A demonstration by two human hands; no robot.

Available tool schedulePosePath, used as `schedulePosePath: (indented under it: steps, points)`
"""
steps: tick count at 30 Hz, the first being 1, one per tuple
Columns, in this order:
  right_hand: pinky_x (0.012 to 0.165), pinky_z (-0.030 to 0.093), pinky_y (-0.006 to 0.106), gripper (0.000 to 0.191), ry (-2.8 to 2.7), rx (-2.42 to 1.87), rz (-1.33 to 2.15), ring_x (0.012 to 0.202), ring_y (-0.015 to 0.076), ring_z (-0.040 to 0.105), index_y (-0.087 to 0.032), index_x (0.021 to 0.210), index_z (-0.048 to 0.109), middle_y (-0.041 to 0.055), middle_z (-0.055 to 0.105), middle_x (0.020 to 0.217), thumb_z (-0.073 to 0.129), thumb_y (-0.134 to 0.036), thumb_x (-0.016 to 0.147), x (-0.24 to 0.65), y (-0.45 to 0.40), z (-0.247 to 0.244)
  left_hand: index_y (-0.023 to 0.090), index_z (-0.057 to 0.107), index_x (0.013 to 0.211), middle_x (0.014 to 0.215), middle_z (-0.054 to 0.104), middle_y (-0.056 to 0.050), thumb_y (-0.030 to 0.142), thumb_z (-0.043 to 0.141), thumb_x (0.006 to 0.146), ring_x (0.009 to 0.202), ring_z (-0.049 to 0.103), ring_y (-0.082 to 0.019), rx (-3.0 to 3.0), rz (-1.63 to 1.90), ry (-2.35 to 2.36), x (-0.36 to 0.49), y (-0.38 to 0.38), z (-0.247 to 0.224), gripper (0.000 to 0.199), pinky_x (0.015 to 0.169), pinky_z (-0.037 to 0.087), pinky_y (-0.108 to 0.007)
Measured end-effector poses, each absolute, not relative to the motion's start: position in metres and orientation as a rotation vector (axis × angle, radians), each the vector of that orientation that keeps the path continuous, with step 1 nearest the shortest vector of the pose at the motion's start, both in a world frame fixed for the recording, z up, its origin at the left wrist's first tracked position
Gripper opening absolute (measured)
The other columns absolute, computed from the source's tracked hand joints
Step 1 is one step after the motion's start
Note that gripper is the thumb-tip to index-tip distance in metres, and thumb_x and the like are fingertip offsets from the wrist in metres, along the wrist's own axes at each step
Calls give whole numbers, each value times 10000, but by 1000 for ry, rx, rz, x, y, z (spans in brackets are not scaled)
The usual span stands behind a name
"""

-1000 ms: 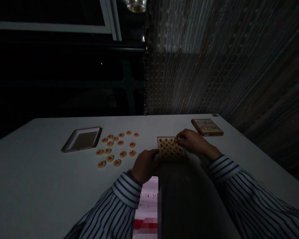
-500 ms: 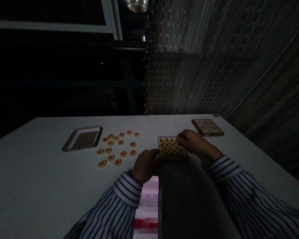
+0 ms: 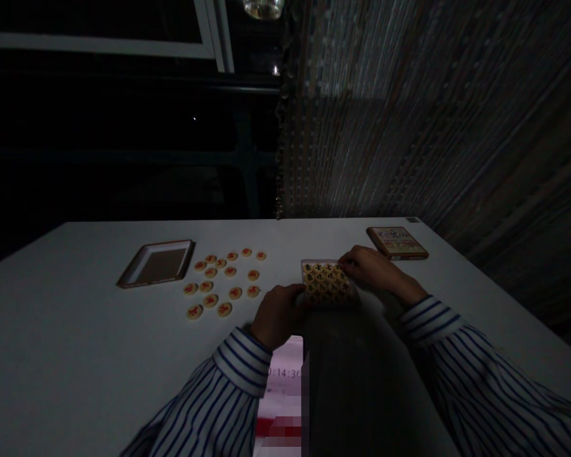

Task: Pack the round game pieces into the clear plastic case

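Observation:
A small clear tray [image 3: 328, 284] of round pieces with black characters, set in rows, lies on the white table in front of me. My left hand [image 3: 276, 315] grips its left edge, the fingers closed and partly hidden. At the upper right corner, my right hand [image 3: 374, 271] holds the tray with its fingertips. Left of my hands, several loose round pieces [image 3: 210, 301] with red characters lie spread out face up.
An open shallow box [image 3: 189, 257] lies at the left, beyond the red pieces. A closed printed box [image 3: 400, 244] is at the back right. A lit phone [image 3: 285, 362] showing a timer is below my left wrist. A bead curtain hangs behind the table.
The phone's timer has advanced. Both hands stay on the tray in nearly the same places, and the view has shifted very slightly.

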State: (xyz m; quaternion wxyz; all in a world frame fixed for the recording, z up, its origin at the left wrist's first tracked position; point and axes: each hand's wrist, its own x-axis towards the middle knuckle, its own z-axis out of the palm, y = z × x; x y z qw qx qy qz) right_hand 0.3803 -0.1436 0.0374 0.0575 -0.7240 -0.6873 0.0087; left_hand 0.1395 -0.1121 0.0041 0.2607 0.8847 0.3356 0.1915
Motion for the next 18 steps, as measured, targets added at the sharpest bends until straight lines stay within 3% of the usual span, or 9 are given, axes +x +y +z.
schedulePosePath:
  steps: [18]
  points:
    - [693, 393, 254, 289, -2082, -2231, 44, 815, 185, 573, -217, 946, 659, 74, 634, 916, 445, -314, 778, 380, -143, 36, 218, 568, 1094, 926, 654, -59, 360, 435, 808, 811, 580, -188, 2385, 487, 899, 139, -113, 8, 345, 702, 442, -321]
